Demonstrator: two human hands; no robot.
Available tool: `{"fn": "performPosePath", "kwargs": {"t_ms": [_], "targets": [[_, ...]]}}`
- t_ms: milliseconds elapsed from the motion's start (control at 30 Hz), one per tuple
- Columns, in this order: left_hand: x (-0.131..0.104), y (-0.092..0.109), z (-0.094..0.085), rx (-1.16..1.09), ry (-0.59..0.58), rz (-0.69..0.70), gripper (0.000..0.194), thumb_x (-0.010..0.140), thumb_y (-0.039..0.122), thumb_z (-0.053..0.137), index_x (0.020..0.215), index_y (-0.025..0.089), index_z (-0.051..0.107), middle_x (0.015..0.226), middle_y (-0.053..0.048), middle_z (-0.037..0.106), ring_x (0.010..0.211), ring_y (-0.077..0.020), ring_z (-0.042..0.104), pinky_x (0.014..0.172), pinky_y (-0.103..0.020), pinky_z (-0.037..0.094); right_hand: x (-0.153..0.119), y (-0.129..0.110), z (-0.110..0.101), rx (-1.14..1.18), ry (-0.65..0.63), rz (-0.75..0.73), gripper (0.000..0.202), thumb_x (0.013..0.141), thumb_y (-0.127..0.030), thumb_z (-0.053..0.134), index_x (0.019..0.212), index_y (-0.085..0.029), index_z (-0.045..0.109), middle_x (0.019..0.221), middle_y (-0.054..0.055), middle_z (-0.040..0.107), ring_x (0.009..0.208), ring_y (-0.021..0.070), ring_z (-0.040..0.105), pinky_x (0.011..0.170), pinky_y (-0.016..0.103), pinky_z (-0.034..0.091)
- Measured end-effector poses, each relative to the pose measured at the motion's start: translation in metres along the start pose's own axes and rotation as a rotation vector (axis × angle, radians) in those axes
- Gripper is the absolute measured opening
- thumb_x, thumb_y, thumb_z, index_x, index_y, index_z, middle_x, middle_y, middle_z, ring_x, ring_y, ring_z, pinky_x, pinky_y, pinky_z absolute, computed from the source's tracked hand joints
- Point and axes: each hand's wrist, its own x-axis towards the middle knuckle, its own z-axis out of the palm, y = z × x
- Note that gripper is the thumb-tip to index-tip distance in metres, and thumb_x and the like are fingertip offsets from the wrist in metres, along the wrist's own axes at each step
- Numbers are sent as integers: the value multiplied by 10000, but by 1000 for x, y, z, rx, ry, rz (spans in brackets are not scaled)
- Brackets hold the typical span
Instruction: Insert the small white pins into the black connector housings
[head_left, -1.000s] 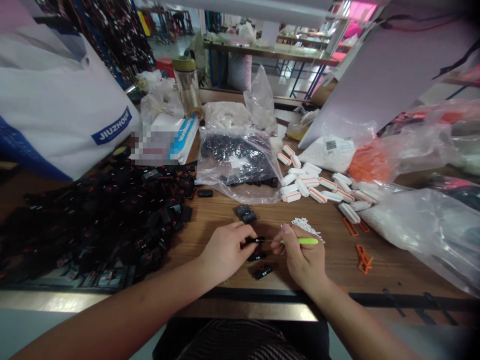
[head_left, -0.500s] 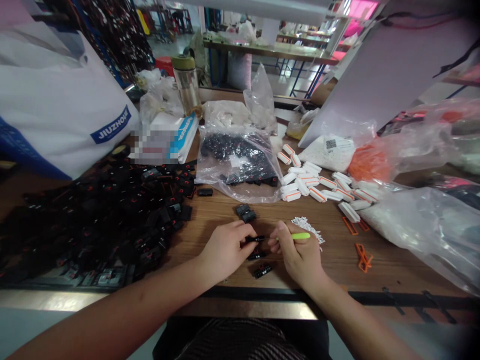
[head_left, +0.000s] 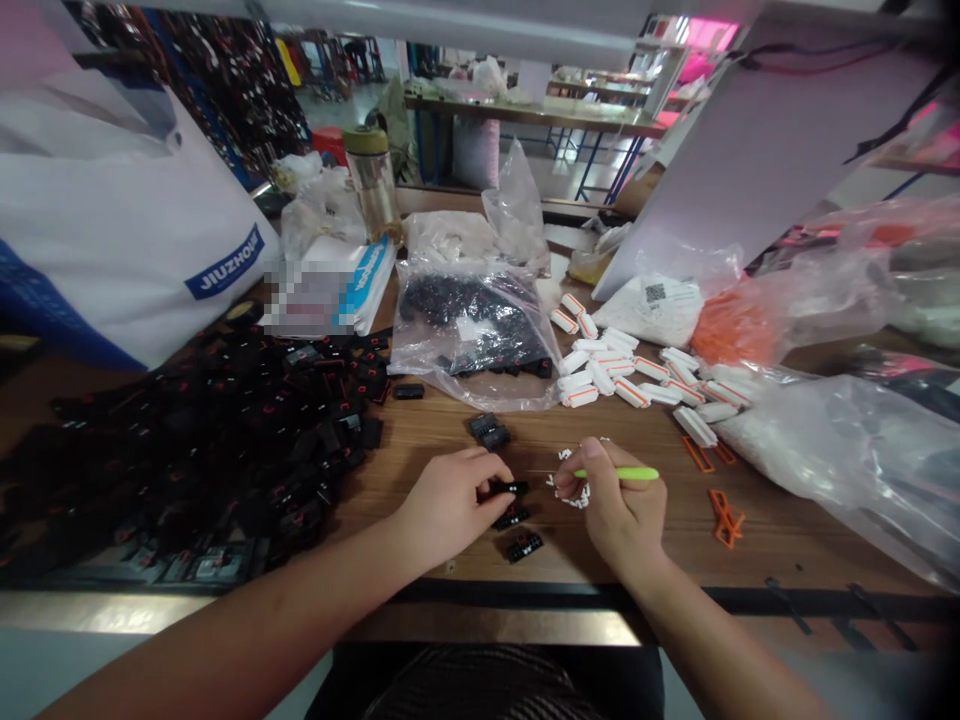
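My left hand point(head_left: 457, 500) pinches a black plastic connector housing point(head_left: 514, 488) between thumb and fingers, just above the wooden table. Two more black housings point(head_left: 525, 546) lie below it, nearer the table's front edge. In my right hand point(head_left: 619, 505) is a thin-tipped tool with a lime-green handle point(head_left: 637, 474), its fine metal needle pointing left toward the held housing but apart from it. Small white plastic pieces point(head_left: 579, 497) lie under and around my right fingers, partly hidden by them. A pair of dark housings point(head_left: 489, 431) rests beyond my left fingertips.
To the left spreads a large heap of black housings point(head_left: 285, 430). A clear bag of black parts point(head_left: 480, 320) lies at the middle back. White blocks with orange strips point(head_left: 631, 392), orange frames point(head_left: 724, 518) and plastic bags point(head_left: 840, 450) fill the right. A bottle point(head_left: 371, 185) stands behind.
My right hand has moved right with the green-handled tool, drawing its tip away from the housing and over the small white pieces. My left hand still holds the housing.
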Motion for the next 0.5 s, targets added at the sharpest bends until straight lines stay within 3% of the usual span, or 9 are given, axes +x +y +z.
{"fn": "performPosePath", "kwargs": {"t_ms": [133, 200, 300, 400, 500], "targets": [[-1, 0, -8, -78, 1, 56, 145, 814, 199, 716, 959, 208, 716, 849, 1, 639, 642, -111, 586, 585, -234, 449, 6, -1, -5, -10, 114, -11, 441, 976, -416, 505, 638, -181, 664, 563, 24, 645, 476, 122, 587, 453, 223, 468], [1, -1, -14, -53, 68, 58, 123, 884, 233, 640, 980, 204, 711, 872, -11, 641, 626, -108, 577, 564, -231, 446, 7, -1, -6, -14, 138, -9, 445, 974, -421, 503, 636, -182, 666, 557, 25, 641, 475, 125, 583, 443, 224, 459], [9, -5, -19, 177, 191, -11, 198, 954, 319, 572, 1062, 217, 702, 880, -19, 646, 635, -125, 585, 600, -259, 461, 6, -1, -6, -21, 128, -18, 454, 974, -433, 498, 637, -181, 669, 562, 28, 645, 473, 125, 580, 437, 225, 453], [16, -8, -17, 430, 155, -51, 231, 942, 401, 603, 1068, 240, 710, 950, -35, 653, 773, -184, 639, 633, -278, 472, 4, 0, -6, -16, 107, -35, 446, 978, -428, 497, 653, -179, 673, 583, 32, 653, 484, 129, 590, 454, 233, 466], [18, -10, -13, 489, 117, -37, 198, 937, 379, 619, 1054, 239, 697, 1006, -38, 644, 875, -212, 648, 650, -280, 482, 2, 0, -6, 1, 100, -43, 436, 976, -425, 507, 653, -181, 670, 570, 24, 639, 481, 128, 590, 456, 232, 470]]}}
